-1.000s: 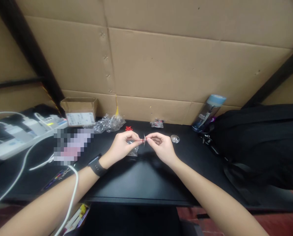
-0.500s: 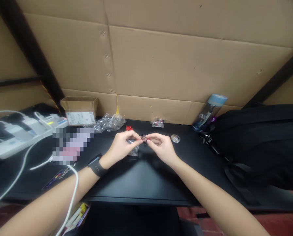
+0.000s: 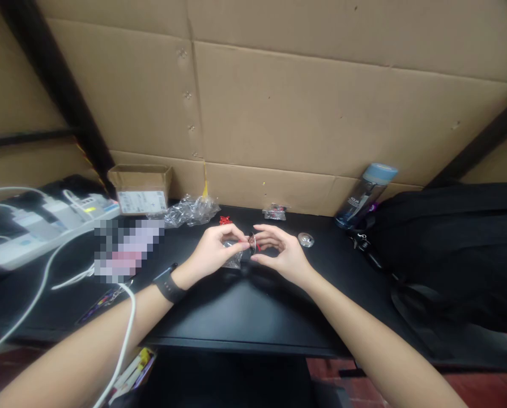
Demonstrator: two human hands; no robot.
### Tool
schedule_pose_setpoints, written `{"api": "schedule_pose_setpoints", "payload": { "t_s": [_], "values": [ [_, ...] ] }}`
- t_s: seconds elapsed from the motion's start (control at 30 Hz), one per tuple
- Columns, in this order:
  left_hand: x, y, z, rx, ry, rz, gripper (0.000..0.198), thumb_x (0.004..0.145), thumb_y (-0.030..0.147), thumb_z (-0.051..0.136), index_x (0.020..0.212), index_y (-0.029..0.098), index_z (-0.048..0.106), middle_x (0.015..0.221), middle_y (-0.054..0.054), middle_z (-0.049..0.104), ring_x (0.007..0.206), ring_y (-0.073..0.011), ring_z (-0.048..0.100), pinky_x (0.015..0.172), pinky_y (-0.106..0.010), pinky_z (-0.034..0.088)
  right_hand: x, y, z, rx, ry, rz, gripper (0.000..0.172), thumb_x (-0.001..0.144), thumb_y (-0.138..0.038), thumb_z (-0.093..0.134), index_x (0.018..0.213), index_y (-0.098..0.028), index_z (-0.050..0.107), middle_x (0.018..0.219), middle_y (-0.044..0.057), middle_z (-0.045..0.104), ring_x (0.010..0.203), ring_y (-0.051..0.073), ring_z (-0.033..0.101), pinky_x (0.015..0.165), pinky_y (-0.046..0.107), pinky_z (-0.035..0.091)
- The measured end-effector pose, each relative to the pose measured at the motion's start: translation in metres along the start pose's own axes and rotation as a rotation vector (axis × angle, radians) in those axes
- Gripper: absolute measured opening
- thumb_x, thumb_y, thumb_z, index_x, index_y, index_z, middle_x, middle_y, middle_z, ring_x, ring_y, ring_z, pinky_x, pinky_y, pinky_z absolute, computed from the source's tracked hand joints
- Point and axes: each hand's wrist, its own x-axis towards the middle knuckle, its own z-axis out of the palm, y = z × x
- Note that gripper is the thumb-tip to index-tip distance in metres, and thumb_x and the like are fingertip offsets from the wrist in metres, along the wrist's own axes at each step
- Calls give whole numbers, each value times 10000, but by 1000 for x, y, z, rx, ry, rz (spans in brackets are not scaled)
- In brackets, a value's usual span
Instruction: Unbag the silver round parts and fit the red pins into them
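Centrally, above the black worktop, a small, thin, round disc with a silvery rim stands on edge between the two hands. The left hand carries it: thumb and forefinger are pinched together, with the grip clamped on the disc at its left side. The right hand faces it from the other side; its grip is parted — thumb below, forefinger above, tips well apart. A small red part shows just right of the disc; whether the right fingers touch either item cannot be determined.

Beneath the left fingertips lies a small clear plastic bag. Behind that hand is a cluster of small red pieces. A round, shiny, transparent item rests near the right hand. Farther back — against the cardboard wall — lies a clear packet with red and dark contents.
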Motion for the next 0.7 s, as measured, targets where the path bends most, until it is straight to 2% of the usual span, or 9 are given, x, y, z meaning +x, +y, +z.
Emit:
{"api": "schedule_pose_setpoints", "payload": {
  "t_s": [0.13,0.27,0.4,0.47,0.57,0.63,0.7],
  "values": [
    [0,-2,0,-43,-10,-16,221,831,353,814,864,161,710,932,-76,787,888,-221,771,874,-359,629,1,-1,-2,-106,-22,-84,541,806,-307,859,1324,-321,702,1175,53,744,1042,218,730,933,391,625],
    [0,-3,0,-83,-18,-37,257,818,376,827,873,160,699,941,-83,784,891,-231,773,855,-364,636,0,-3,-2,-145,3,-103,508,794,-323,863,1285,-332,730,1319,62,702,1163,252,693,945,396,623],
    [0,-1,2,-98,-33,-37,234,834,352,815,897,166,688,959,-82,775,907,-226,771,880,-362,626,-1,-5,1,-178,38,-114,513,785,-271,851,1280,-311,726,1265,58,735,1175,259,691,1032,432,581],
    [1,2,1,-87,-58,-14,243,836,342,814,952,174,683,1008,-84,767,949,-225,764,915,-362,612,-1,-6,2,-176,52,-138,509,773,-232,843,1264,-292,726,1230,63,736,1144,252,695,1025,425,582],
    [6,4,-13,78,-60,54,318,865,362,782,1114,197,674,1095,-89,757,1011,-224,744,929,-348,592,0,-6,1,-134,63,-130,489,764,-210,830,1238,-264,724,1218,73,710,1075,230,708,992,403,604],
    [11,3,-30,322,-57,89,271,953,372,666,1176,221,695,1106,-73,765,993,-212,737,888,-325,583,1,-4,-2,-105,64,-99,484,763,-213,821,1234,-257,718,1220,74,692,1031,214,720,983,394,615],
    [15,0,-49,502,-187,136,232,992,355,592,1114,243,755,1057,-48,785,953,-208,743,887,-312,569,1,-2,-6,-103,61,-80,487,762,-211,811,1237,-256,713,1214,71,683,1005,206,727,957,382,627]
  ]
}}
